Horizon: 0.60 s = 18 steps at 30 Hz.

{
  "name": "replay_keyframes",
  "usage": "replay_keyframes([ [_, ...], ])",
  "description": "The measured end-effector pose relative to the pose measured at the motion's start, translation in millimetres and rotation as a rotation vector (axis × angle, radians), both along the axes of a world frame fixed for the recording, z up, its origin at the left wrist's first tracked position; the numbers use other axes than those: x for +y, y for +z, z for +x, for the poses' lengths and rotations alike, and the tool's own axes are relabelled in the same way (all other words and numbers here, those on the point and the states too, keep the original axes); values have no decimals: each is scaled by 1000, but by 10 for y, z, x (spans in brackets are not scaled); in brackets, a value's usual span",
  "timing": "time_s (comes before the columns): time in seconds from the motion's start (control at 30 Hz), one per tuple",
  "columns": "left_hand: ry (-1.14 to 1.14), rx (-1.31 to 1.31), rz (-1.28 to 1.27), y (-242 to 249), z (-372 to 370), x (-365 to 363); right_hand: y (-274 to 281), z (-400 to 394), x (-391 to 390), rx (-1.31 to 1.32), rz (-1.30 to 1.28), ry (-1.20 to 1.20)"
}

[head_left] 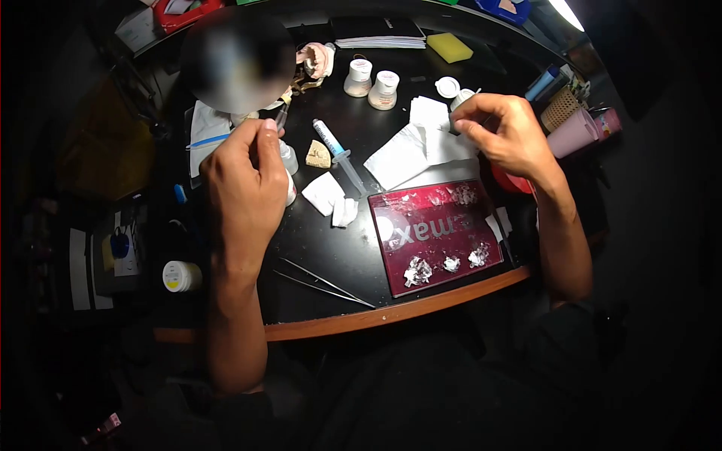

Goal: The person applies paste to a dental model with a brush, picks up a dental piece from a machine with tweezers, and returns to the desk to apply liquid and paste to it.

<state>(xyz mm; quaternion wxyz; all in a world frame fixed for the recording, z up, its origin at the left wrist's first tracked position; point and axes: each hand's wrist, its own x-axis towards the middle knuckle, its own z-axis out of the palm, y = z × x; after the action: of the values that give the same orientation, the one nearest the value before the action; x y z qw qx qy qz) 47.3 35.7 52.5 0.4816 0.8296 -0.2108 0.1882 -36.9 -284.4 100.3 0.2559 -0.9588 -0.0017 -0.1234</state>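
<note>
My left hand (247, 180) is raised at the left of the desk, its fingers pressed together at the top; whatever they pinch is too small to name. My right hand (505, 135) is closed, thumb near the index finger, beside a small white-lidded jar (462, 98) behind its fingertips. I cannot make out what it holds, if anything. Below and left of it lie folded white tissues (398, 156). A dark red glass plate (440, 233) with white powdery heaps (418, 271) rests near the front edge. Between the hands lies a syringe (338, 156).
Tweezers (323, 284) lie by the wooden front edge (391, 312). Two white-capped bottles (383, 90), a black notebook (380, 31) and a yellow sponge (450, 47) are at the back. A dental model (316, 60) stands back left, and a white-lidded jar (181, 276) at far left.
</note>
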Motion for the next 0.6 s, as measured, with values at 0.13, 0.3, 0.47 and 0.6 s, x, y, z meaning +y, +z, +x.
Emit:
replay_keyframes([
  [0.13, 93, -69, -61, -14, 159, 114, -213, 225, 470, 54, -32, 278],
  [0.3, 148, -92, -94, -34, 237, 181, -401, 431, 764, 29, 40, 317],
  [0.47, 196, -63, -91, 49, 264, 282, -590, 561, 1229, -50, 32, 338],
  [0.6, 162, -105, -98, 35, 307, 331, -777, 971, 1407, -318, -98, 391],
])
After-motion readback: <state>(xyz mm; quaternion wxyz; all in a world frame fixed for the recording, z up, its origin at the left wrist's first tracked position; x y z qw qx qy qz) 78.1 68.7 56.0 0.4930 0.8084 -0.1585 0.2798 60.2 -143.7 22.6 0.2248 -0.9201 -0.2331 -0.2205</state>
